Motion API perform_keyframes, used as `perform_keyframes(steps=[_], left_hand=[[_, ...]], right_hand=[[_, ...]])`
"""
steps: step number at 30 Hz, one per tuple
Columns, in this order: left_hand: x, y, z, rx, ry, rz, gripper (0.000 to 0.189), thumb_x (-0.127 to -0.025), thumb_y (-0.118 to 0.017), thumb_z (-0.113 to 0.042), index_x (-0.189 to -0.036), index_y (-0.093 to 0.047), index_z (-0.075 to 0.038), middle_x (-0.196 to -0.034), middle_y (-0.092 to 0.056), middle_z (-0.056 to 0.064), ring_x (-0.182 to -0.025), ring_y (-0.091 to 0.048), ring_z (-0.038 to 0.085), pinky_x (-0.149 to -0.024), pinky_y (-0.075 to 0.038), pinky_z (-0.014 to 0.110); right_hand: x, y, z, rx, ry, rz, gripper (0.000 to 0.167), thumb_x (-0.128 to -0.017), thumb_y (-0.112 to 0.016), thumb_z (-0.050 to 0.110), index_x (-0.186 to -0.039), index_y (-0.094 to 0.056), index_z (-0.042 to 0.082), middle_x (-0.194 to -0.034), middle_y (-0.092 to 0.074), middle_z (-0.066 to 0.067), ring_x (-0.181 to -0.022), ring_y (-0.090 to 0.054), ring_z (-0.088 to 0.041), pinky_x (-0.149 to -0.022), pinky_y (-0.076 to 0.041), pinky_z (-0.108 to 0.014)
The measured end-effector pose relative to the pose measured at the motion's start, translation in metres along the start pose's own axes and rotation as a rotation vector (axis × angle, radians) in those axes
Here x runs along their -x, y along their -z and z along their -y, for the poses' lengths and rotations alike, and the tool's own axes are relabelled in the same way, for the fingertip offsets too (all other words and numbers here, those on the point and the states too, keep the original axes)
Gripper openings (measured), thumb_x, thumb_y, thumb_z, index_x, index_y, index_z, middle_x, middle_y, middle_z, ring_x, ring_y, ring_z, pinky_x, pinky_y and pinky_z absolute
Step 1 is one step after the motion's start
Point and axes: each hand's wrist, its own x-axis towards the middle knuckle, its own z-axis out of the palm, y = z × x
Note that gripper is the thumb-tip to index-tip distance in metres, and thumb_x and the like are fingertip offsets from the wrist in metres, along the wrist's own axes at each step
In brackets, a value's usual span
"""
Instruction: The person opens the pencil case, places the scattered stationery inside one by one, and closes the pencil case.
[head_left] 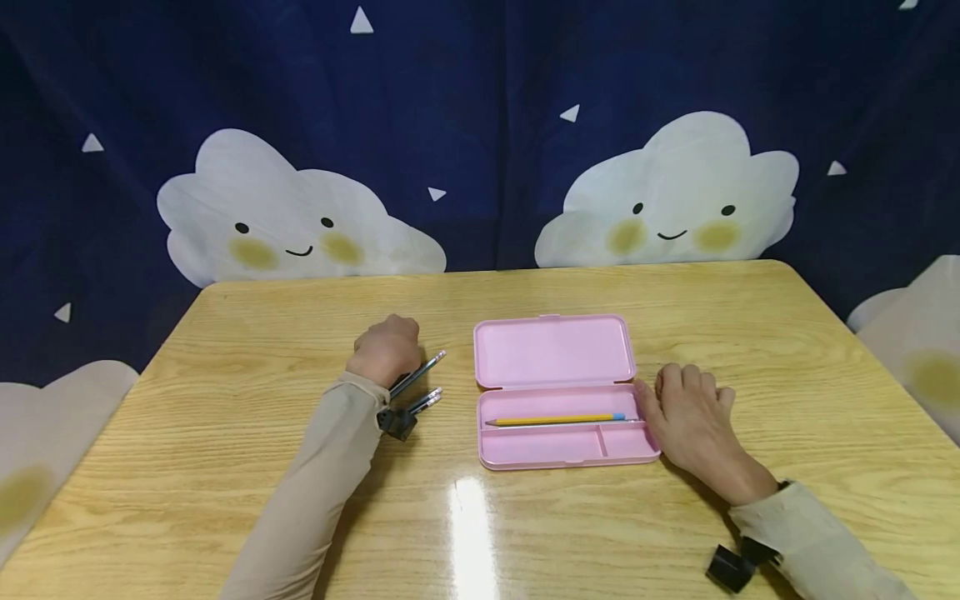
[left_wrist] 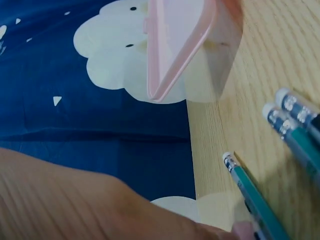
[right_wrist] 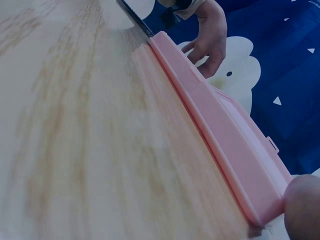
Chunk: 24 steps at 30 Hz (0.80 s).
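Note:
My left hand (head_left: pixel 386 348) is bent down over the table, left of a pink pencil case (head_left: pixel 555 462). Its thumb tip (left_wrist: pixel 243 229) lies against a green pencil (left_wrist: pixel 255 200) with a white eraser, while the other fingers are mostly hidden. Two more green pencils (left_wrist: pixel 300 135) lie beside it, partly under my wrist in the head view. The case is open, its lid (head_left: pixel 555 352) laid back. A yellow pencil (head_left: pixel 555 420) with a blue end lies along its rear compartment. My right hand (head_left: pixel 690 417) rests at the case's right end, thumb against the wall.
The wooden table (head_left: pixel 262 333) reaches back to a dark blue curtain (head_left: pixel 480 100) printed with smiling clouds. A low divider (head_left: pixel 602 442) splits the case's front compartment. Black wrist cameras are strapped on both forearms.

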Motion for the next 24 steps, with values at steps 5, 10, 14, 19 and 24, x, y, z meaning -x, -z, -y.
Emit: perform_keyframes(steps=[5, 10, 14, 19, 24], left_hand=[[0.005, -0.0005, 0.0015, 0.039, -0.022, 0.009, 0.021, -0.088, -0.045, 0.003, -0.069, -0.051, -0.005, -0.067, -0.046, 0.011, -0.056, -0.039, 0.02, -0.048, -0.033, 0.031], [0.0048, -0.0032, 0.0018, 0.024, -0.019, -0.01, 0.022, -0.09, -0.043, 0.002, -0.071, -0.054, -0.003, -0.069, -0.05, 0.013, -0.057, -0.041, 0.021, -0.048, -0.034, 0.031], [0.0013, -0.0053, -0.0007, 0.005, 0.026, -0.018, 0.018, -0.09, -0.044, 0.001, -0.079, -0.059, -0.001, -0.075, -0.056, 0.016, -0.06, -0.049, 0.024, -0.05, -0.043, 0.037], [-0.0034, -0.0072, -0.004, -0.007, 0.066, -0.063, 0.016, -0.092, -0.045, -0.002, -0.095, -0.06, 0.001, -0.084, -0.061, 0.022, -0.068, -0.061, 0.032, -0.061, -0.051, 0.057], [-0.0015, -0.0045, -0.0059, 0.0, 0.074, -0.048, 0.017, -0.09, -0.045, 0.0, -0.084, -0.061, 0.0, -0.076, -0.06, 0.018, -0.06, -0.051, 0.025, -0.057, -0.047, 0.047]], right_hand=[[0.0, -0.0008, 0.0002, 0.003, 0.001, -0.007, 0.036, -0.102, -0.038, 0.036, -0.084, -0.042, 0.005, -0.079, -0.039, -0.012, -0.077, -0.037, -0.035, -0.066, -0.02, -0.046], [0.0001, -0.0018, 0.0001, 0.006, 0.003, -0.007, 0.035, -0.102, -0.038, 0.036, -0.084, -0.042, 0.006, -0.078, -0.039, -0.012, -0.076, -0.037, -0.035, -0.066, -0.02, -0.046], [0.0007, -0.0029, -0.0004, 0.006, 0.007, -0.01, 0.035, -0.102, -0.038, 0.036, -0.084, -0.041, 0.006, -0.078, -0.039, -0.012, -0.076, -0.037, -0.035, -0.065, -0.02, -0.046], [0.0011, -0.0027, -0.0009, 0.005, 0.003, -0.008, 0.036, -0.102, -0.037, 0.036, -0.084, -0.041, 0.006, -0.079, -0.039, -0.012, -0.078, -0.038, -0.036, -0.065, -0.02, -0.046], [0.0001, -0.002, -0.0009, 0.007, 0.007, -0.002, 0.036, -0.103, -0.036, 0.037, -0.084, -0.041, 0.006, -0.079, -0.039, -0.012, -0.077, -0.038, -0.036, -0.065, -0.02, -0.046]])
